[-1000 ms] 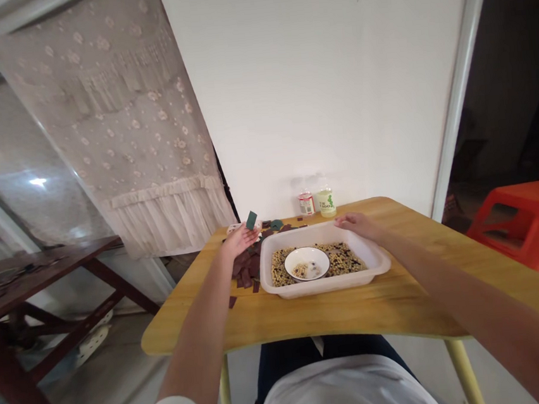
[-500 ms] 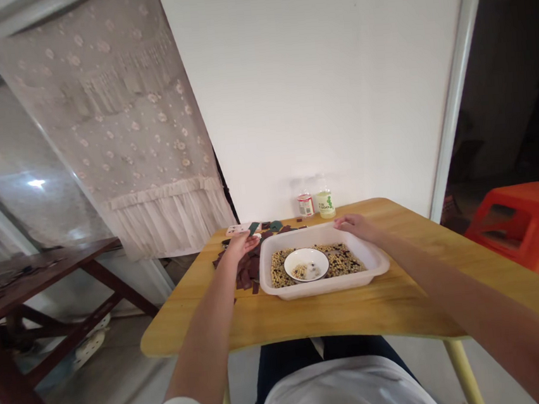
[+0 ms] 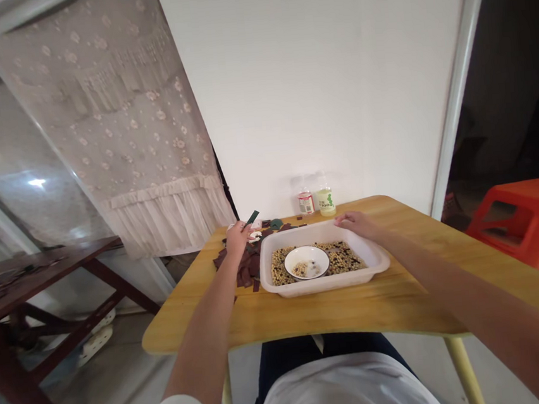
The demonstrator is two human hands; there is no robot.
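My left hand [image 3: 238,237] is closed on a small dark green strip [image 3: 252,217], which sticks up to the right above the fingers. It hovers over a pile of dark reddish-brown pieces [image 3: 246,269] at the left of the tub. With its fingers curled at the far right rim, my right hand [image 3: 351,221] holds the white plastic tub [image 3: 327,283]. Yellow and dark beans [image 3: 344,257] cover the bottom of this tub. Among them sits a white bowl [image 3: 305,254] with a dark rim, containing some beans and something whitish.
Two labelled bottles, a red-labelled one [image 3: 306,203] and a green-labelled one [image 3: 326,201], stand by the wall behind the tub. Another green piece [image 3: 276,223] lies at the back of the wooden table [image 3: 309,319]. An orange stool [image 3: 523,219] is at the right.
My left hand has shifted slightly left and up, and the green strip now points upward to the right. My right hand stays at the tub's rim.
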